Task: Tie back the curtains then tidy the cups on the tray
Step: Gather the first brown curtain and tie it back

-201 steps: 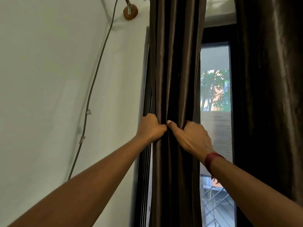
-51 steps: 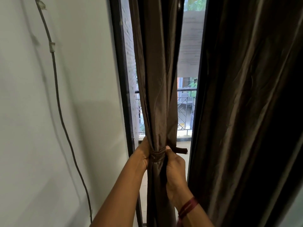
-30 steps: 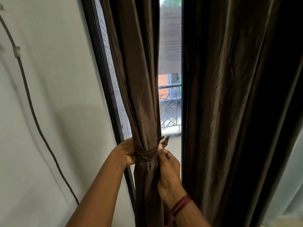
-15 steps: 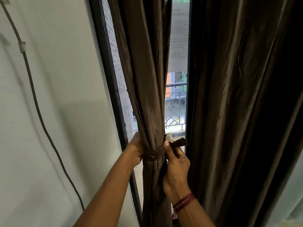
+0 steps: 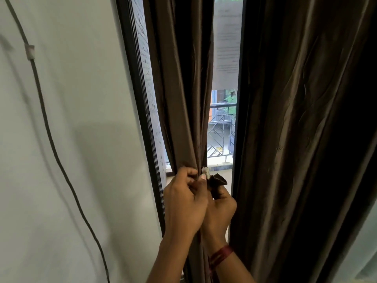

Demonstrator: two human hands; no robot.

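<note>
The left brown curtain (image 5: 183,94) hangs gathered into a narrow bundle beside the dark window frame (image 5: 140,111). My left hand (image 5: 184,203) is closed around the front of that bundle at waist height and hides the band there. My right hand (image 5: 220,209) is right beside it, fingers closed on the loose end of the brown tie-back strap (image 5: 217,181), which sticks up with a small white tab at its tip. The right curtain (image 5: 302,139) hangs loose and wide. No tray or cups are in view.
A grey cable (image 5: 51,139) clipped to the pale wall (image 5: 71,180) runs down on the left. Between the curtains, the window glass (image 5: 223,127) shows a balcony railing and a building outside. A red thread band circles my right wrist.
My left hand has come from behind the bundle to its front, covering the wrapped band. My right hand still holds the strap end. The view has shifted slightly downward.
</note>
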